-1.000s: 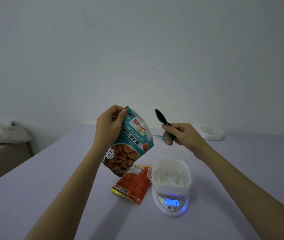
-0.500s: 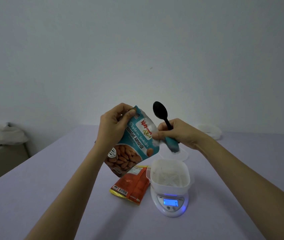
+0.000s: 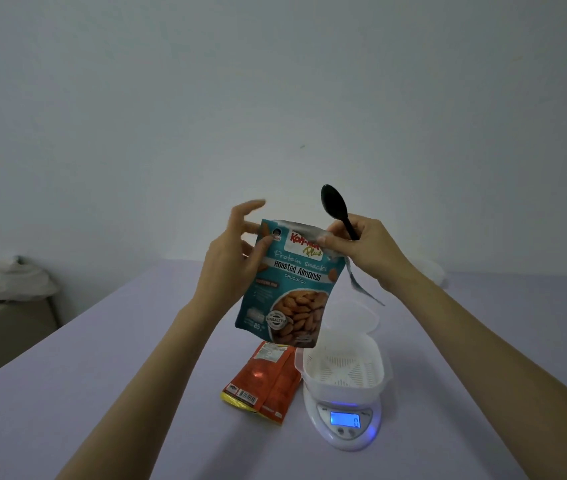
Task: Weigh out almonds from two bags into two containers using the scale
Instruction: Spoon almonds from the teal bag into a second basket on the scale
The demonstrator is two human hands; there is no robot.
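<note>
The left hand [image 3: 230, 261] holds the teal bag [image 3: 292, 289] of roasted almonds by its upper left edge. Its thumb lies on the front of the bag, the lower fingers sit behind it, and the topmost fingers stand straighter above the corner, blurred. The right hand [image 3: 368, 251] is closed on two things at once. Its thumb and forefinger pinch the bag's top right corner, and its curled fingers grip the handle of the black spoon [image 3: 335, 206], whose bowl sticks up above the knuckles. The bag hangs upright between the two hands, clear of the table [image 3: 102, 375], with its printed front facing the camera. A torn strip [image 3: 361, 287] dangles from the bag's right corner, down past the right wrist. Below the left hand, under the bottom of the teal bag, the orange bag [image 3: 268, 382] lies flat on the table. Below the right hand stands the scale [image 3: 344, 427], its blue display lit, and on it sits the white container [image 3: 344, 389] with a perforated insert and no almonds visible inside. Just behind that container, under the right wrist, lies a clear lid [image 3: 361, 317]. Beyond the right forearm, part of a second container [image 3: 436, 271] shows on the far side of the table.
</note>
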